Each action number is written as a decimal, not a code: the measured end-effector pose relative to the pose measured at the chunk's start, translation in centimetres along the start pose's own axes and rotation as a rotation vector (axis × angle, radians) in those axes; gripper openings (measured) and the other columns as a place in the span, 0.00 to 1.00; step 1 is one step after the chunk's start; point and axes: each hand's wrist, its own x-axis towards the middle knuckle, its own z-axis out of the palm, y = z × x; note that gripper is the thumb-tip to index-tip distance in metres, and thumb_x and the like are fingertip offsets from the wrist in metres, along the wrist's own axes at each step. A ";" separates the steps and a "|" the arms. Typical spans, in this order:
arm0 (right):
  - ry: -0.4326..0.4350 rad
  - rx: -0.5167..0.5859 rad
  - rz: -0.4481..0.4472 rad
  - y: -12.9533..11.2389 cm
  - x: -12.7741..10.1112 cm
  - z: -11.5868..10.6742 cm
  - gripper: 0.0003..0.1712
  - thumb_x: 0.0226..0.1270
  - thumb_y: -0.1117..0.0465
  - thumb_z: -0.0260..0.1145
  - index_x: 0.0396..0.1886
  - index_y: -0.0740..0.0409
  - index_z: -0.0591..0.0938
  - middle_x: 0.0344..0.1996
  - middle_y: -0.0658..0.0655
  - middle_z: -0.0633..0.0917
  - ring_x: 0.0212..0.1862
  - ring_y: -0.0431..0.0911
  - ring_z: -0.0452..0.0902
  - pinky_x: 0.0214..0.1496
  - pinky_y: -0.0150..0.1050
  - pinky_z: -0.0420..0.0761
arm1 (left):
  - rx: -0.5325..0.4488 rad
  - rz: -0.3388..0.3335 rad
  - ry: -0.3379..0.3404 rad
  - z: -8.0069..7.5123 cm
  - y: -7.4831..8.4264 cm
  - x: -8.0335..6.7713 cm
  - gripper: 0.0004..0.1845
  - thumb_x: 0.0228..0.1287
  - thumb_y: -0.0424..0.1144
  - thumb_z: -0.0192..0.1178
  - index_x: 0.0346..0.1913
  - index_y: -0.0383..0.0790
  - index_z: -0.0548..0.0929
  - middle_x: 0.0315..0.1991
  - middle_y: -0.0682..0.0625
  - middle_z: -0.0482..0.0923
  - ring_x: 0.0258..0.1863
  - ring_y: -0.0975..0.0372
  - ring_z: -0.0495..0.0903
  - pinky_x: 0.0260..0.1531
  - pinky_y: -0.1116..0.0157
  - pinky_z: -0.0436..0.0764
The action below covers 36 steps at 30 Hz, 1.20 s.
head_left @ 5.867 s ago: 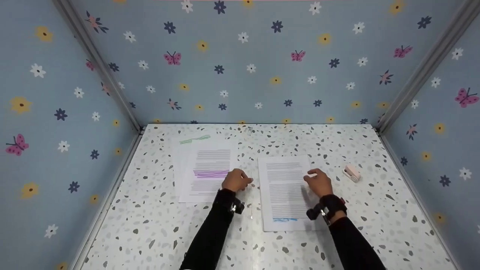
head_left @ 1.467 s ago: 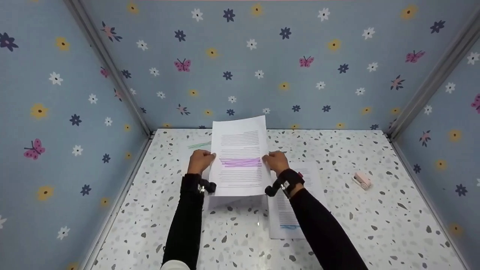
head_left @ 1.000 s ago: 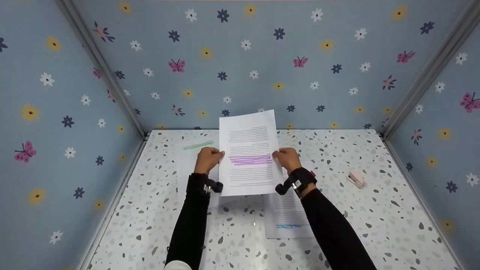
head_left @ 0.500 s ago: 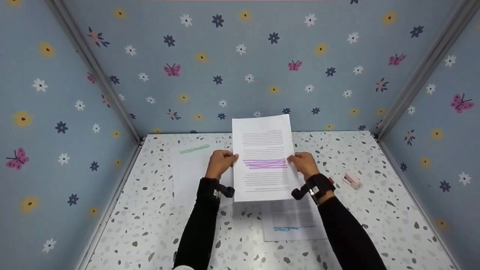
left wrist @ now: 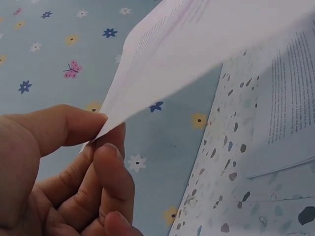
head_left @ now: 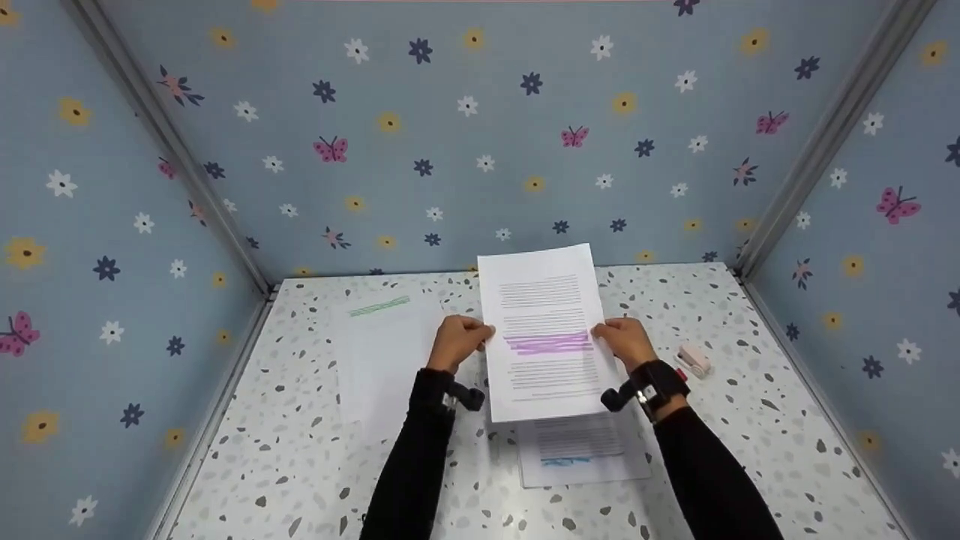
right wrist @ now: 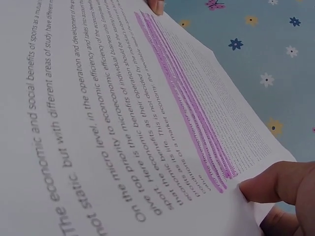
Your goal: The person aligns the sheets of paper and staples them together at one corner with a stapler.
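Between my two hands a printed sheet of paper (head_left: pixel 544 382) with a purple highlighted band is held up, tilted, over the table. My left hand (head_left: pixel 457 341) pinches its left edge between thumb and forefinger; the left wrist view shows the sheet's edge (left wrist: pixel 162 73) in that pinch. My right hand (head_left: pixel 626 341) pinches the right edge, thumb on the printed face beside the purple marking (right wrist: pixel 187 108). Below the held sheet lies a paper stack with a blue marking (head_left: pixel 566 461), its upper part hidden by the sheet.
To the left lie overlapping white sheets (head_left: pixel 382 360), one with a green marking near its top. A small pale pink stapler-like object (head_left: pixel 694 360) sits right of my right hand. Flower-patterned walls (head_left: pixel 480 135) enclose the speckled table (head_left: pixel 300 480) at the back and sides.
Both hands, empty at first, have taken the purple-marked sheet from the left pile. They have carried it rightward, and it now hangs over the blue-marked stack, slightly lower than half a second ago.
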 end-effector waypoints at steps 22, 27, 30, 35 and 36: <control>-0.007 -0.085 0.113 5.6 -1.2 -2.6 0.25 0.69 0.59 0.62 0.58 0.74 0.80 0.67 0.71 0.72 0.64 0.58 0.70 0.56 0.47 0.76 | 0.053 -0.084 -0.073 5.0 -2.5 -0.8 0.09 0.64 0.38 0.68 0.30 0.35 0.89 0.24 0.49 0.82 0.28 0.53 0.84 0.21 0.67 0.70; -0.003 -0.140 0.107 6.5 -1.4 -2.9 0.20 0.69 0.58 0.63 0.51 0.70 0.85 0.54 0.65 0.82 0.49 0.52 0.76 0.45 0.40 0.75 | 0.039 -0.112 -0.084 5.7 -3.1 -1.0 0.08 0.64 0.37 0.69 0.31 0.34 0.89 0.25 0.49 0.83 0.24 0.60 0.81 0.29 0.63 0.76; -0.008 -0.163 0.104 7.2 -1.6 -2.9 0.18 0.69 0.58 0.63 0.47 0.70 0.86 0.51 0.64 0.83 0.47 0.52 0.77 0.45 0.42 0.76 | 0.059 -0.149 -0.103 6.1 -3.6 -1.2 0.08 0.64 0.38 0.69 0.33 0.35 0.89 0.27 0.50 0.83 0.26 0.60 0.81 0.31 0.60 0.77; -0.033 -0.169 0.116 8.1 -1.9 -3.0 0.21 0.69 0.58 0.63 0.52 0.71 0.85 0.52 0.65 0.84 0.49 0.53 0.78 0.48 0.44 0.77 | 0.078 -0.176 -0.112 6.7 -4.2 -1.5 0.08 0.63 0.38 0.70 0.32 0.35 0.89 0.25 0.50 0.83 0.25 0.61 0.81 0.28 0.63 0.75; -0.035 -0.169 0.117 8.3 -1.9 -3.1 0.22 0.69 0.58 0.63 0.53 0.72 0.84 0.52 0.65 0.84 0.49 0.53 0.79 0.48 0.44 0.77 | 0.075 -0.180 -0.112 6.8 -4.3 -1.5 0.08 0.63 0.38 0.70 0.32 0.35 0.89 0.24 0.50 0.83 0.25 0.61 0.81 0.29 0.63 0.76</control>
